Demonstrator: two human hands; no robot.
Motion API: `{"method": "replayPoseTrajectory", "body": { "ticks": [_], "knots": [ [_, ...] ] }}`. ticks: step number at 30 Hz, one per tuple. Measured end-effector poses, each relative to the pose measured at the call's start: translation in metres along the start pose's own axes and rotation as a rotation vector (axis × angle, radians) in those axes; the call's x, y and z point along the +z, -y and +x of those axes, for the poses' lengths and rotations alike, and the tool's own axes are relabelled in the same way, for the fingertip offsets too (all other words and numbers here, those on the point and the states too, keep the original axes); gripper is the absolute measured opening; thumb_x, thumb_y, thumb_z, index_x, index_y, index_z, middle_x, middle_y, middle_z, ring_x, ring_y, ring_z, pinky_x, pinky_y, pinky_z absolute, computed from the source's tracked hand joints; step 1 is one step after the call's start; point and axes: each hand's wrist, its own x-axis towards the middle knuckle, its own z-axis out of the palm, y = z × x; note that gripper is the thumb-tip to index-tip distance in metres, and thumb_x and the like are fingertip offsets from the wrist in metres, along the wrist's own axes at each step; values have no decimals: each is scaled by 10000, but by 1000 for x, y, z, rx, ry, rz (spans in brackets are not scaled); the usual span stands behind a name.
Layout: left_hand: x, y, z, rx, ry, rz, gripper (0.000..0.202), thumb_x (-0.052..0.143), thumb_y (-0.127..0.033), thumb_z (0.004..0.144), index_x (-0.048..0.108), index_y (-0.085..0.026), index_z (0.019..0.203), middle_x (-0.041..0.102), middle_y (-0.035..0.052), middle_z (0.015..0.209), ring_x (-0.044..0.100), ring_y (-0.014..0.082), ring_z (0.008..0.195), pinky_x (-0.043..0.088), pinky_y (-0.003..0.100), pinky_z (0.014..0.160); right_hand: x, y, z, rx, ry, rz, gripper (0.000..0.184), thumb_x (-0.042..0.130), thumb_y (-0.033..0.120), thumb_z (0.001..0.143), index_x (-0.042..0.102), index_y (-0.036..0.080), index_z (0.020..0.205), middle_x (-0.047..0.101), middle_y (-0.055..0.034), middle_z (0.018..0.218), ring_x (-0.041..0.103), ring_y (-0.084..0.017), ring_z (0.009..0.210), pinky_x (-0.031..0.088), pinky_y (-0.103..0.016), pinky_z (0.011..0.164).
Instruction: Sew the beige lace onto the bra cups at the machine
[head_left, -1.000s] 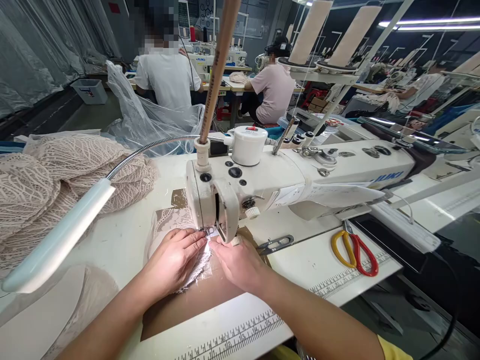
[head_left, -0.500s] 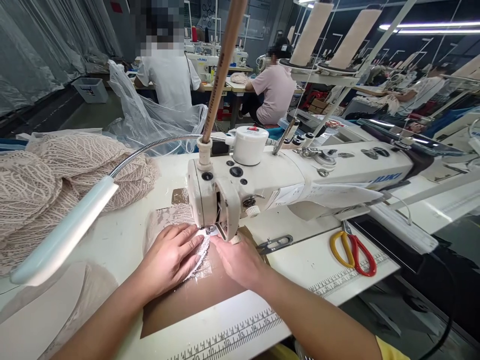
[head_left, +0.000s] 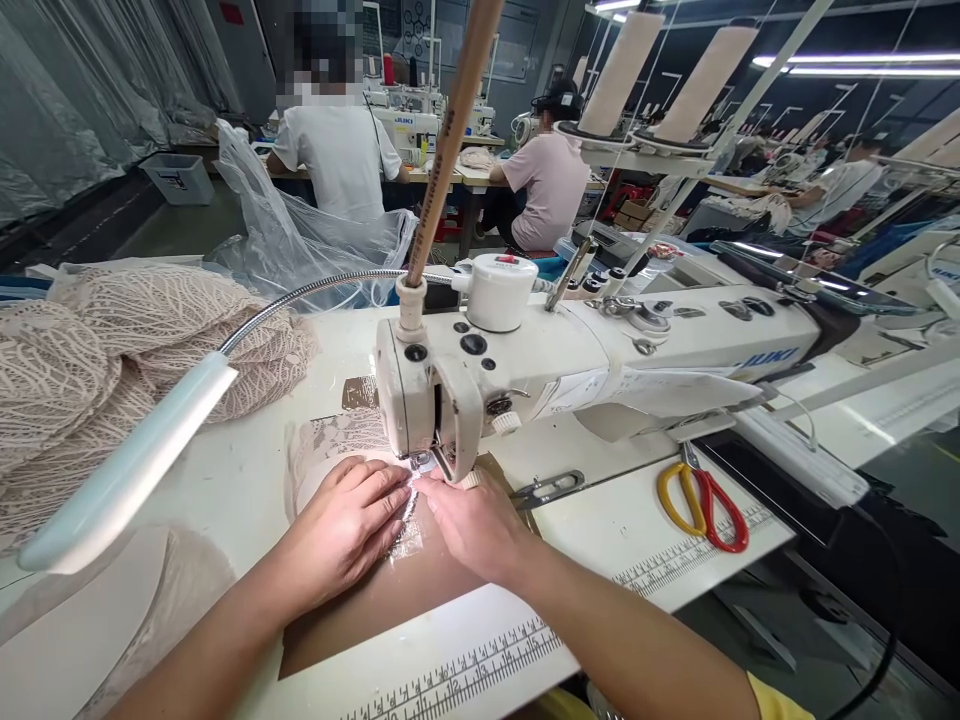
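Note:
A white sewing machine (head_left: pixel 525 370) stands across the table, its needle end facing me. Under its presser foot lies a small piece of pale lace fabric (head_left: pixel 330 445). My left hand (head_left: pixel 345 530) lies flat on the lace, fingers stretched toward the foot. My right hand (head_left: pixel 469 525) rests on the brown plate just right of the foot, its fingertips pressed on the lace edge by the needle. The lace under my palms is mostly hidden.
A heap of lace pieces (head_left: pixel 112 350) fills the left of the table, with a flexible lamp (head_left: pixel 127 460) over it. Thread snips (head_left: pixel 551 490) and yellow-red scissors (head_left: pixel 705 505) lie to the right. Two people sit at machines behind, beyond a plastic bag (head_left: pixel 300 235).
The lace has fed further under the foot, so less shows in front of the needle. Both hands have slid slightly with it and stay pressed on the fabric.

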Motion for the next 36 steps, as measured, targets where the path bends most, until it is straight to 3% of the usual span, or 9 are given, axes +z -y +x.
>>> {"method": "replayPoseTrajectory", "body": {
  "ticks": [7, 14, 17, 24, 33, 36],
  "knots": [
    [5, -3, 3, 27, -39, 8, 282, 469, -176, 919, 614, -159, 1161, 667, 91, 1104, 541, 250, 996, 448, 414, 850, -3, 4, 2, 28, 111, -85, 200, 478, 89, 794, 600, 183, 920, 586, -70, 919, 494, -183, 814, 349, -273, 658],
    [9, -3, 2, -25, -28, 26, 287, 470, -205, 917, 623, -141, 1151, 656, 109, 1146, 532, 268, 1035, 461, 423, 874, 2, 2, 1, 40, 44, -86, 286, 488, 81, 785, 608, 180, 1025, 601, -78, 932, 502, -195, 832, 356, -285, 671],
    [7, -1, 0, -23, -9, 0, 297, 473, -214, 919, 613, -162, 1175, 645, 98, 1175, 521, 270, 1059, 456, 428, 899, 2, 1, -1, 13, 25, -71, 238, 485, 88, 800, 608, 179, 983, 597, -72, 915, 500, -192, 836, 359, -286, 695],
    [4, 3, -4, -11, 1, -27, 308, 479, -205, 917, 597, -175, 1199, 641, 92, 1177, 520, 258, 1052, 457, 417, 903, -3, 3, -3, -90, 95, -67, 177, 497, 75, 791, 582, 179, 907, 582, -27, 858, 477, -165, 770, 330, -296, 669],
    [2, 1, -2, 19, 21, 56, 301, 472, -217, 922, 592, -152, 1189, 672, 102, 1087, 539, 268, 1016, 456, 414, 838, 4, 4, -3, -84, 117, -124, 253, 511, 64, 738, 596, 181, 947, 598, -47, 853, 491, -200, 816, 332, -325, 687],
    [5, -3, -2, 8, 25, 101, 297, 476, -227, 919, 600, -153, 1179, 661, 95, 1141, 540, 276, 1011, 453, 417, 808, 1, 6, -2, -54, 145, -139, 262, 508, 62, 748, 611, 182, 957, 601, -55, 825, 498, -206, 809, 341, -327, 683]
  ]
}}
